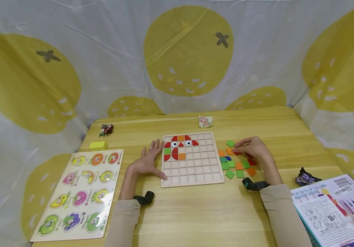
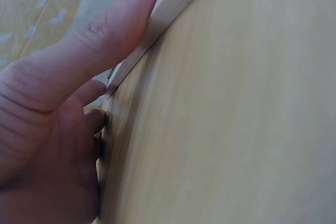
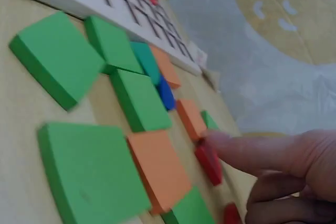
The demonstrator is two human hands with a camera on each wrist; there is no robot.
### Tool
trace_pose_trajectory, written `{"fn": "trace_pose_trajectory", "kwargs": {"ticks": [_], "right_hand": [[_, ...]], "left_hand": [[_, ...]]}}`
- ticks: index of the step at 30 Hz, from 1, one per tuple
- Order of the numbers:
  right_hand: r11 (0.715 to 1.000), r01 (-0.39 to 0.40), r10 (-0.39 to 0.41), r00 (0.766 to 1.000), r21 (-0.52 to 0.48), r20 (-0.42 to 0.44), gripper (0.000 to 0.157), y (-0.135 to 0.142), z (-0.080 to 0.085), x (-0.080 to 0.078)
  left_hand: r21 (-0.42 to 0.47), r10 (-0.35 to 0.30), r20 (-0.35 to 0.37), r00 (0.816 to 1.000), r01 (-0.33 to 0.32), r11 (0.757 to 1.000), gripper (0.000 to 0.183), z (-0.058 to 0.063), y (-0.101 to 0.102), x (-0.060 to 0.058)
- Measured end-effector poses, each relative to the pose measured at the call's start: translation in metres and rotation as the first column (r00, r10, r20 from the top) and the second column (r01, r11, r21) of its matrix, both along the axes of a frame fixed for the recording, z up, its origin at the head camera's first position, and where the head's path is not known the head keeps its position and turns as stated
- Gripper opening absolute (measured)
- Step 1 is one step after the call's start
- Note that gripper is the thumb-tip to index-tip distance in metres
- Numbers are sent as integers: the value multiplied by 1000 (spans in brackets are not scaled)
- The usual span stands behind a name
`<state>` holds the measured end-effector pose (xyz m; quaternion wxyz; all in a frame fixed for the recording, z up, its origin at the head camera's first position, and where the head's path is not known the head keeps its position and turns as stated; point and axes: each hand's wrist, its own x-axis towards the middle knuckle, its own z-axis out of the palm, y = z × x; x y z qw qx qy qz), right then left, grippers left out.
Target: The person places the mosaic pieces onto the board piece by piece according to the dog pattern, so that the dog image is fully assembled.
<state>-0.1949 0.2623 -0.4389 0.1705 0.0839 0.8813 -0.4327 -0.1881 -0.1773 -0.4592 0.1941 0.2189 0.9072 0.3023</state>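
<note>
Square, gridded wooden board (image 1: pixel 195 169) between left hand (image 1: pixel 146 163) and right hand (image 1: pixel 255 150), the left spread, thumb (image 2: pixel 107 38) on its edge, the right touching a red piece (image 3: pixel 209 164), cannot tell if pinching, flat green tiles (image 3: pixel 137 100) nearby

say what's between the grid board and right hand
Loose tiles, some orange, lie between the grid board and right hand in the head view.

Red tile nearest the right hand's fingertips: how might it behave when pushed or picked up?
Probably stiff: the red tile shows no visible bend. Likely light, being small beside the right hand. Its flat side suggests it would slide rather than roll.
</note>
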Motion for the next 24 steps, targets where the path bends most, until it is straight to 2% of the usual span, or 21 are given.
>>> {"fn": "trace_pose_trajectory", "kwargs": {"ticks": [3,5,11,15,18,21,24], "right_hand": [[997,-72,72,997,5,17,37,6,0,0],[995,-93,93,996,25,10,35,7,0,-1],[996,-67,69,997,51,-35,35,3,-1,-5],[995,-89,91,995,45,-30,38,4,-2,-5],[992,-109,114,990,59,-86,35,1,-1,-5],[993,-106,112,983,48,-143,32,-9,3,-3],[993,-115,116,980,12,-164,30,-30,8,-3]], "left_hand": [[-9,0,5,1000,0,1000,140,0,1,0],[-8,6,10,1000,-6,1000,140,1,1,1],[-20,12,1,1000,-12,1000,140,3,0,0],[-22,12,4,1000,-12,1000,141,3,1,-1],[-21,10,0,1000,-10,1000,140,3,2,-1],[-24,4,-8,1000,-4,1000,141,1,2,-2],[-32,3,-4,1000,-3,999,141,0,3,-1]]}}
